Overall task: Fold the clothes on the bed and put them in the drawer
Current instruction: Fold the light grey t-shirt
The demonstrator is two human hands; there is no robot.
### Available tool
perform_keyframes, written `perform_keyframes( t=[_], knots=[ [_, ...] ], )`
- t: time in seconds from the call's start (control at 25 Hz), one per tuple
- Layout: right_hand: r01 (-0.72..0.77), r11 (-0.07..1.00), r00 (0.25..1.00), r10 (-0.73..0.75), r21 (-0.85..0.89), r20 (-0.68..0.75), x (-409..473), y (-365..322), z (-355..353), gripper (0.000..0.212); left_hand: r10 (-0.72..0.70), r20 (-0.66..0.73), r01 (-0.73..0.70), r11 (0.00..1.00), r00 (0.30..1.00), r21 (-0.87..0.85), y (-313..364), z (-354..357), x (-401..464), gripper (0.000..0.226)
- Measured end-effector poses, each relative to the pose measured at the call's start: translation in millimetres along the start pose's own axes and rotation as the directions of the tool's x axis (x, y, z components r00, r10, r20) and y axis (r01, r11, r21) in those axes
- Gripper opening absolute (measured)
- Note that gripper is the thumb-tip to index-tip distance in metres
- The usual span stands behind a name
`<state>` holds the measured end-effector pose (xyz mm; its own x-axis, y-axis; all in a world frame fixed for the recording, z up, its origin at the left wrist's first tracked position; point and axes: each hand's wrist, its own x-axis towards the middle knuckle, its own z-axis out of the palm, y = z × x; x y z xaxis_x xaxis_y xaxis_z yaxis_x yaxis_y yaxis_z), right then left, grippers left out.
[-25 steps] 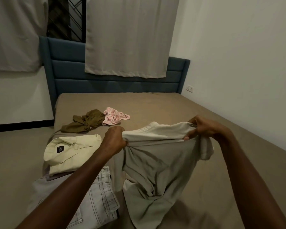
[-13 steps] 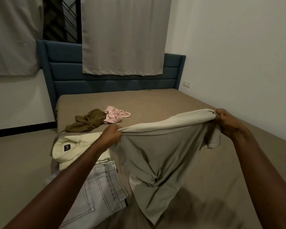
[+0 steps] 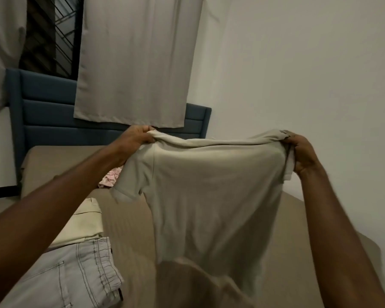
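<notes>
Your raised T-shirt (image 3: 209, 196) hides most of the pink garment (image 3: 111, 177) — its own hem (image 3: 209, 283) blurs near the frame's bottom edge.

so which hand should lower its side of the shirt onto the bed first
Right, probably. The right hand grips the beige shirt over bare bed. The left hand has its grip above the pink garment, cream shirt and jeans.
</notes>
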<state>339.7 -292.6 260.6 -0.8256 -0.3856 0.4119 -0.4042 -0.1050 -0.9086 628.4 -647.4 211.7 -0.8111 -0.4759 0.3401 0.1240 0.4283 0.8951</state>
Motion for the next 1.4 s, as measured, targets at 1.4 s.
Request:
perform_keyframes(
  t=[1.4],
  knots=[
    [-0.766, 0.643, 0.642, 0.766, -0.019, 0.032, -177, 398, -39, 0.055, -0.796, -0.227, 0.713, 0.604, 0.561, -0.355, -320, 337, -237, 0.065]
  ],
)
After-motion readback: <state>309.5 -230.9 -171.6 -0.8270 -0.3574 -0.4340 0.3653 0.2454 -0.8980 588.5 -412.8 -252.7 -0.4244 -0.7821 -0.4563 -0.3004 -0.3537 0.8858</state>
